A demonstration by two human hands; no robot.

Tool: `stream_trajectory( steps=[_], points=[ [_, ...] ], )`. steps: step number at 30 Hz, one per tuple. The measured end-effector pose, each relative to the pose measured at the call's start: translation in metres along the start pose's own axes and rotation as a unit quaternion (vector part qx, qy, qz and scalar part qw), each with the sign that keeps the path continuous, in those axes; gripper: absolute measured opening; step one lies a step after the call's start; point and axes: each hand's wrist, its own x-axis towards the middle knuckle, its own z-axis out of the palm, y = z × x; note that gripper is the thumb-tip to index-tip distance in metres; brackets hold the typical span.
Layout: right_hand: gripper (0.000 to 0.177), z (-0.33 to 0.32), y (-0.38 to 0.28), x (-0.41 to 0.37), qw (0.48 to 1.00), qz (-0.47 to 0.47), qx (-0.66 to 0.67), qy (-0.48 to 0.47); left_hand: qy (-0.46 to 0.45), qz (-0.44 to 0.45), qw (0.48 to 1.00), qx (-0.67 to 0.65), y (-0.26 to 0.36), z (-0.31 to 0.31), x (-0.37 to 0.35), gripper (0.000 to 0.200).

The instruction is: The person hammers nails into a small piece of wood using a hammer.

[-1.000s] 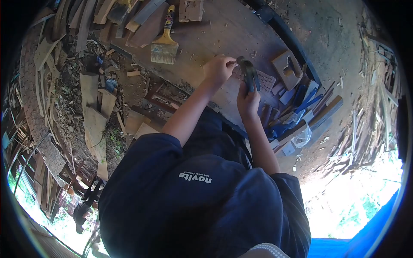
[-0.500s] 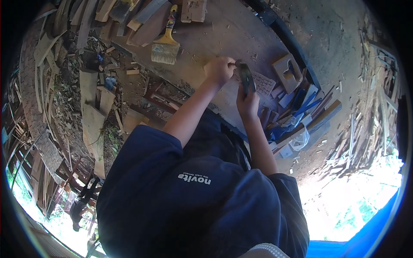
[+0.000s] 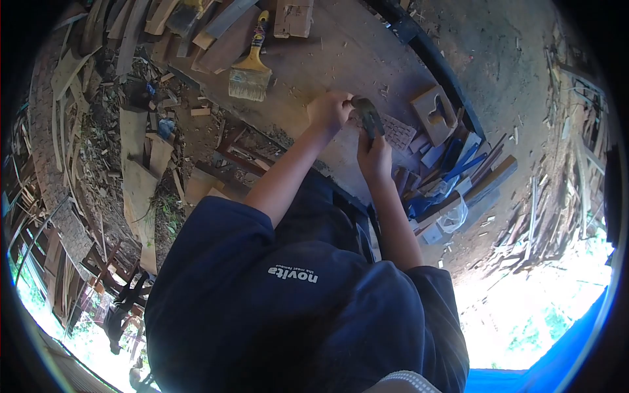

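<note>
My left hand (image 3: 329, 111) is closed at the upper left end of a dark curved tool (image 3: 369, 116); what its fingers grip there is too small to make out. The lower end of that tool sits in my right hand (image 3: 375, 157), its fingers wrapped round it. Beyond the tool, a flat piece with a grid-like pattern (image 3: 397, 133) lies on the work surface (image 3: 308, 72). Farther right is a wooden block with a carved hollow (image 3: 434, 116).
A wide brush (image 3: 250, 77) lies left of my hands, near wood pieces (image 3: 293, 18). Blue-handled tools (image 3: 466, 164) and a clear plastic bag (image 3: 453, 215) are at right. Long boards (image 3: 136, 177) and scraps cover the ground at left.
Both hands and the dark tool have shifted slightly left in view. The tool now tilts more toward the left hand. Both hands keep their holds.
</note>
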Motion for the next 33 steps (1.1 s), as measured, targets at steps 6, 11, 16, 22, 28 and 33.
stream_trajectory(
  steps=[6, 11, 16, 22, 28, 33],
  points=[
    [0.030, -0.011, -0.011, 0.001, 0.998, 0.033, 0.044, 0.037, 0.164, 0.115, 0.974, -0.109, -0.009, 0.020, -0.008, 0.010],
    [0.029, -0.004, -0.003, -0.002, 0.998, 0.005, 0.056, 0.038, 0.179, 0.152, 0.968, -0.083, -0.015, 0.022, -0.004, 0.008],
    [0.034, 0.006, 0.005, -0.008, 0.999, -0.016, 0.022, 0.046, 0.159, 0.137, 0.975, -0.077, -0.013, 0.018, -0.006, 0.005],
    [0.032, 0.004, 0.007, -0.005, 0.997, -0.049, 0.036, 0.046, 0.138, 0.101, 0.981, -0.092, -0.013, 0.021, -0.005, 0.005],
    [0.029, -0.001, 0.006, -0.004, 0.996, -0.028, 0.066, 0.060, 0.128, 0.090, 0.981, -0.111, -0.010, 0.020, -0.005, 0.007],
    [0.030, 0.001, 0.008, -0.004, 0.998, -0.046, 0.023, 0.043, 0.136, 0.104, 0.981, -0.091, -0.009, 0.018, -0.008, 0.008]
  ],
)
